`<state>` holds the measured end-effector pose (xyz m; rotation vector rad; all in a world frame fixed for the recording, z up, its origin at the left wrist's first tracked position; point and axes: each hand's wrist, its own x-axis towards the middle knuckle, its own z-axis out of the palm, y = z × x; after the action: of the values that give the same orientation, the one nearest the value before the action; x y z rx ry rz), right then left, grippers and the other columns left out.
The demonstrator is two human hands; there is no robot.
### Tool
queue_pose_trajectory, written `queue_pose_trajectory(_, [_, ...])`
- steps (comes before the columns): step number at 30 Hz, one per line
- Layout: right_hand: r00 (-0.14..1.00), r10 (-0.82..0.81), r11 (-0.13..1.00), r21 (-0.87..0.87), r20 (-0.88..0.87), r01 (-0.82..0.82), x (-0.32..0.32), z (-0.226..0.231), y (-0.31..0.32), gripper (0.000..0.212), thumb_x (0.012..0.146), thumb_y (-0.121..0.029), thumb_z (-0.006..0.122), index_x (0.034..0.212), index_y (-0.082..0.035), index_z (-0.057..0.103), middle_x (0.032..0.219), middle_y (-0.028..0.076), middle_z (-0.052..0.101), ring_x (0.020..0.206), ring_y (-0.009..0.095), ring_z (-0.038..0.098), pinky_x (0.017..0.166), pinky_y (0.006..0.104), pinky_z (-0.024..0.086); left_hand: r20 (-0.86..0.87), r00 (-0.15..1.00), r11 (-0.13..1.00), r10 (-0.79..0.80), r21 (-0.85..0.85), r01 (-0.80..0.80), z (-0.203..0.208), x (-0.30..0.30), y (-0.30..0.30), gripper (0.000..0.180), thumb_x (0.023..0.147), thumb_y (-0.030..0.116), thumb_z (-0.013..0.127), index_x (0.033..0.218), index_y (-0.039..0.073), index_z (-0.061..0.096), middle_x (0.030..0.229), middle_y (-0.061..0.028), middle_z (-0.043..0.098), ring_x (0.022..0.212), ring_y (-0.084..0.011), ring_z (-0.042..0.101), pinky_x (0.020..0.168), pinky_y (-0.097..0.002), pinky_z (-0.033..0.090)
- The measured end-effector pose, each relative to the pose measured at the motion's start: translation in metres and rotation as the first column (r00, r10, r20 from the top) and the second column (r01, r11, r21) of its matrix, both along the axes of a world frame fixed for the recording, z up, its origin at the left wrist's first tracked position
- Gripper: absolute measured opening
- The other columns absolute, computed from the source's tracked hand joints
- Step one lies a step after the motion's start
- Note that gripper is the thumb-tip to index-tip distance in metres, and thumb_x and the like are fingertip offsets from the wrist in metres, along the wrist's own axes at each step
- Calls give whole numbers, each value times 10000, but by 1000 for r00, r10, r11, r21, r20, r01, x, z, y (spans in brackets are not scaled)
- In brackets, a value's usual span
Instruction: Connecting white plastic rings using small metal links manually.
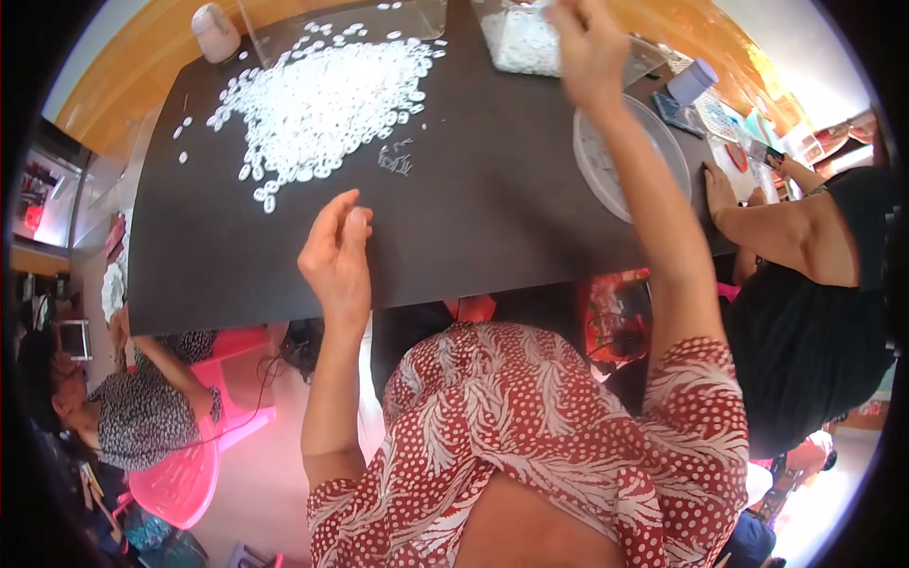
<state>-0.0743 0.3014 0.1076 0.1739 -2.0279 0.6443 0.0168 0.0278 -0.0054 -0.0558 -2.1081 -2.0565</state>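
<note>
My left hand (pixel 338 257) hovers over the near side of the dark table, its fingers curled together against the thumb. Whatever lies between those fingertips, if anything, is too small to make out. Beyond it is a small cluster of thin grey metal pieces (pixel 396 159), and farther off spreads a large pile of small white oval rings (pixel 327 104). My right hand (pixel 593 57) is reached out to the far edge, beside a clear container of white pieces (pixel 523 43). Motion blurs that hand, and its fingertips run to the frame's upper edge.
Under my right forearm lies a round translucent lid or tray (pixel 606 180) with small bits in it. A pinkish jar (pixel 216 33) stands far left, a purple-lidded cup (pixel 692 81) far right. Co-workers sit left, on a pink chair (pixel 180 483), and right, in black.
</note>
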Motion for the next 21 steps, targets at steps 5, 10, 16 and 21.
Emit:
queue_pose_trajectory(5, [986, -163, 972, 164, -40, 168, -77, 23, 114, 126, 763, -97, 568, 807, 17, 602, 742, 176, 617, 727, 272, 610, 672, 374, 460, -2, 1000, 995, -14, -103, 13, -9, -16, -16, 220, 886, 141, 591, 1053, 4, 635, 846, -28, 639, 701, -63, 551, 609, -190, 433])
queue_pose_trajectory(10, [818, -435, 900, 183, 377, 395, -106, 2, 162, 167, 752, -78, 559, 871, 8, 637, 760, 212, 611, 751, 359, 597, 695, 415, 462, 23, 1000, 999, -22, -40, 23, -11, -17, -29, 212, 874, 128, 609, 1040, 0, 641, 830, -22, 637, 689, -60, 551, 602, -188, 433])
queue_pose_trajectory(16, [998, -68, 917, 396, 16, 56, -67, -24, 59, 146, 783, -67, 582, 894, -4, 652, 834, 145, 649, 813, 246, 626, 743, 336, 474, 92, 995, 996, 24, -86, -16, -11, -17, -33, 169, 849, 33, 606, 1003, -26, 645, 785, -21, 622, 666, -62, 536, 618, -192, 449])
queue_pose_trajectory(21, [831, 369, 884, 118, 416, -451, -15, -81, -40, 74, 722, -93, 635, 788, -75, 663, 777, 88, 632, 777, 269, 575, 726, 365, 462, 69, 998, 996, -5, -86, 11, -13, -22, -30, 169, 850, 19, 593, 1005, -28, 643, 816, -29, 628, 689, -66, 543, 640, -195, 456])
